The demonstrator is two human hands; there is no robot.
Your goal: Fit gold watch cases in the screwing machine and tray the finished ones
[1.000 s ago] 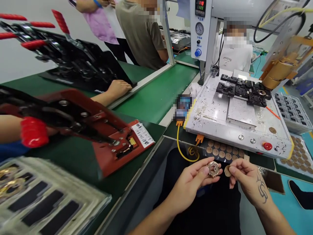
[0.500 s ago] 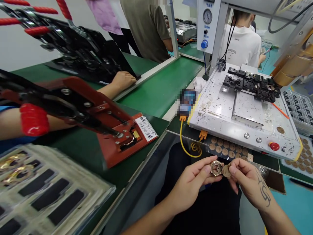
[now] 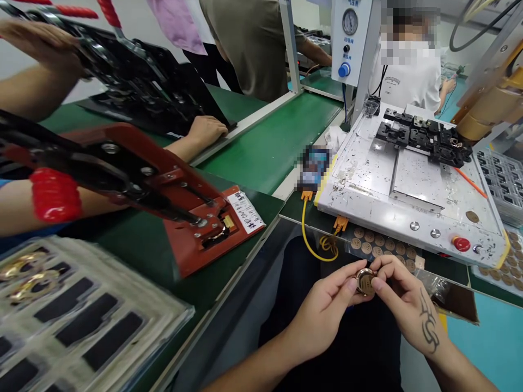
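Above my lap, my left hand pinches a round, gold-rimmed watch case between thumb and fingers. A flat brown disc with faint printing lies over the case's opening and covers most of it. The thumb of my right hand presses on the disc's right edge, its fingers curled around the case's far side. Whether the disc sits fully inside the rim I cannot tell.
A white machine bed with black fixtures stands ahead. Below its edge lies a sheet of brown discs. To the left are a red-handled brown press and a tray of gold parts. A co-worker's hand rests beside a black press.
My right hand has moved left and brought the brown disc from beside the watch case onto its opening. A co-worker's other hand has come up to the press handles at upper left.
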